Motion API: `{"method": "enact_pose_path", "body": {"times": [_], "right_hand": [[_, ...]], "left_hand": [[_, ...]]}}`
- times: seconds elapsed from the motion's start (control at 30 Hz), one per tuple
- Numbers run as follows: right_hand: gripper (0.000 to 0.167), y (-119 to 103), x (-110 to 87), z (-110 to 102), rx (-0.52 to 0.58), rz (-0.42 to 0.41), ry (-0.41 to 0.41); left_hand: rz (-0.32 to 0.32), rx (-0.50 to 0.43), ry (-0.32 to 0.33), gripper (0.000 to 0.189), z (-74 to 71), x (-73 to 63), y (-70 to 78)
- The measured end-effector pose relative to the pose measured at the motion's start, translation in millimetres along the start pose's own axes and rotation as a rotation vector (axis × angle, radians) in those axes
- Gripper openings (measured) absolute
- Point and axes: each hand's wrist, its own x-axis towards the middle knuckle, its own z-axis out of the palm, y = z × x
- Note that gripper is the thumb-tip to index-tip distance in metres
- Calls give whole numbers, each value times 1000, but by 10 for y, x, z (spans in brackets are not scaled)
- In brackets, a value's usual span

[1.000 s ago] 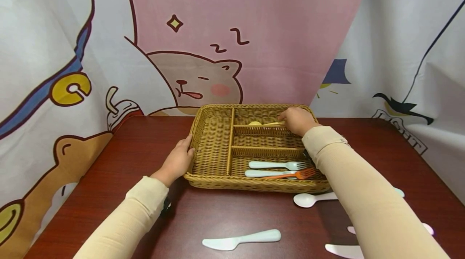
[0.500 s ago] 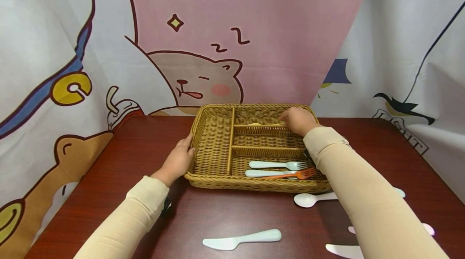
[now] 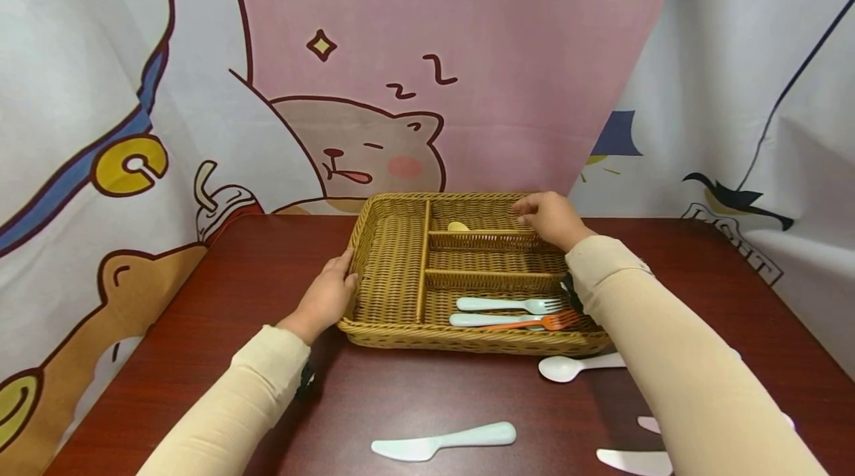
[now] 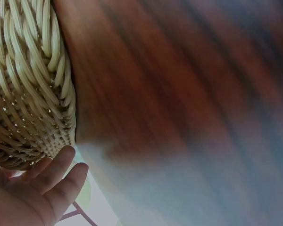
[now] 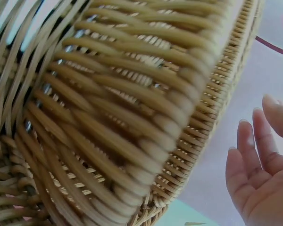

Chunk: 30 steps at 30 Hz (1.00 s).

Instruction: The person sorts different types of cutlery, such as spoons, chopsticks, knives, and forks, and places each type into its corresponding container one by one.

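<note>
Head view, basket: it sits on the dark red table near the curtain, one long slot on its left, three on its right.
Head view, left hand: I see it against the basket's left wall, fingers fairly straight at the rim.
Head view, right hand: over the right end of the back slot, fingers loosely bent.
Head view, yellow utensil: in the back slot, only its rounded end showing above the divider.
Head view, front slot: a pale blue fork, with an orange fork lying partly over a pale blue handle.
Head view, table front: I have a white spoon near the basket, a pale green knife, and a pinkish blade running under the right sleeve.
Left wrist view, fingers: straight, slightly parted, by the basket's woven end; I cannot tell how firmly they press.
Right wrist view, fingers: gently curved, close together, thumb standing off; they sit apart from the rim here.
</note>
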Motion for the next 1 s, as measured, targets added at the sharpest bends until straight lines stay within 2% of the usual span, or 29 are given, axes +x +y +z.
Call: {"method": "enact_pose_path", "body": {"times": [0.23, 0.53, 1.0], "right_hand": [[31, 4, -75, -58, 129, 17, 15], [35, -16, -191, -172, 196, 43, 19], [36, -96, -419, -347, 228, -8, 19]], "left_hand": [[-10, 3, -10, 57, 4, -10, 10], [0, 15, -12, 57, 3, -16, 12], [10, 20, -16, 57, -17, -35, 34]]}}
